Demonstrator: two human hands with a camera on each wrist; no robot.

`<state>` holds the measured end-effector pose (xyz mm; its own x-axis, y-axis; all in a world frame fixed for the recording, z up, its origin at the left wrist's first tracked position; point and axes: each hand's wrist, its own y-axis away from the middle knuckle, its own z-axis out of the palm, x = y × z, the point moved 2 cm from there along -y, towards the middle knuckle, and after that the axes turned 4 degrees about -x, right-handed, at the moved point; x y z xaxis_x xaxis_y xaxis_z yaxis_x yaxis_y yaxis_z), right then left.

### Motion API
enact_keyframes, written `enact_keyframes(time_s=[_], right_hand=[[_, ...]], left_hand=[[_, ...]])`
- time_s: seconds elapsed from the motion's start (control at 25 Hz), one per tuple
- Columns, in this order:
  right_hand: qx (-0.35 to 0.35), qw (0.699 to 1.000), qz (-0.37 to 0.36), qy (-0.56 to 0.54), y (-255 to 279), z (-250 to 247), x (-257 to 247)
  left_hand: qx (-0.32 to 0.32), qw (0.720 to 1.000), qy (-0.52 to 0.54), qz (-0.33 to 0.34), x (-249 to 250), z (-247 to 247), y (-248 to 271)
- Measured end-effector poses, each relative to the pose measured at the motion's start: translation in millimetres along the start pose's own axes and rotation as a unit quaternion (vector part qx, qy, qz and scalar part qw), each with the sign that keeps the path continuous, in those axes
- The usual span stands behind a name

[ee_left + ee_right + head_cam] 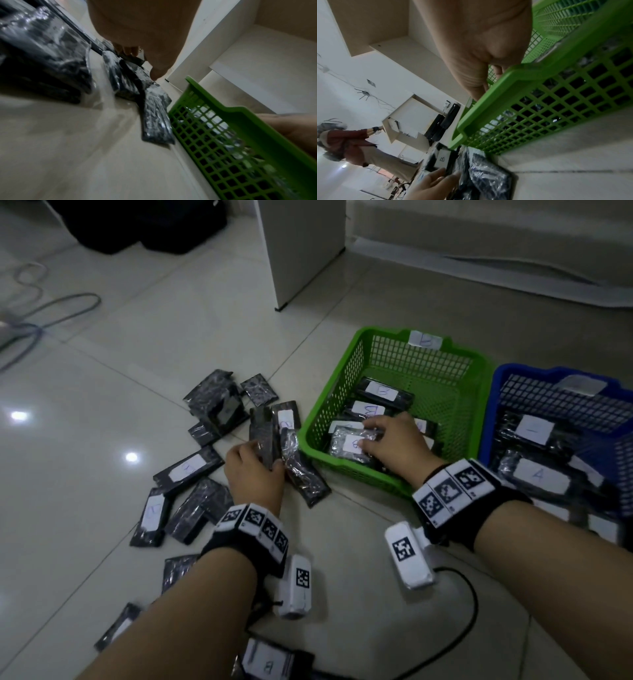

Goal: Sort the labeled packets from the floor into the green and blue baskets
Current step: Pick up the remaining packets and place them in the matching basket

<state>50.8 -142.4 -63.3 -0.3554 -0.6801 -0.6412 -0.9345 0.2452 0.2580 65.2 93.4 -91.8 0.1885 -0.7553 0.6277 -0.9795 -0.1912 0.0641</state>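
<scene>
Several black plastic-wrapped packets (186,470) with white labels lie scattered on the tiled floor. My left hand (265,455) pinches a dark packet (263,429) standing on edge just left of the green basket (339,402); the left wrist view shows the left hand (145,65) over these packets (125,81). My right hand (368,435) is inside the green basket, fingers and thumb curled on the end of a packet labeled B (346,444). More B packets lie behind it. The blue basket (493,409) to the right holds packets labeled A.
A white cabinet panel (301,251) stands on the floor behind the baskets. Cables (51,309) lie at the far left, a black bag (137,224) at the back. A black cord (469,611) runs near my right forearm. A person (351,146) stands in the distance.
</scene>
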Motion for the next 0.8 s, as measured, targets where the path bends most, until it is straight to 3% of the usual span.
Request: enact_keyframes(time_s=[0.12,0.24,0.32,0.44,0.6,0.8], right_hand=[[0.089,0.992,-0.062,-0.062,25.5,-1.3,-12.6],[0.128,0.969,-0.178,-0.111,60.5,8.3,-28.6],[0.094,0.961,-0.241,-0.096,78.3,26.0,-37.0],[-0.005,0.960,-0.279,-0.017,87.5,64.9,-41.3],[-0.110,0.934,-0.248,0.233,73.2,103.3,-40.1],[-0.154,0.911,-0.239,0.300,58.3,109.2,-35.1]], left_hand=[[-0.075,0.995,-0.063,-0.002,-8.7,-0.5,-15.5],[-0.077,0.993,-0.093,0.018,-14.3,-1.0,-18.8],[-0.056,0.998,-0.033,0.008,-17.5,-3.7,-13.2],[-0.045,0.996,0.073,-0.036,-23.8,-8.9,2.1],[-0.010,0.990,0.128,-0.049,-35.4,-22.9,22.6],[0.014,0.961,0.254,-0.104,-49.1,-38.6,46.1]])
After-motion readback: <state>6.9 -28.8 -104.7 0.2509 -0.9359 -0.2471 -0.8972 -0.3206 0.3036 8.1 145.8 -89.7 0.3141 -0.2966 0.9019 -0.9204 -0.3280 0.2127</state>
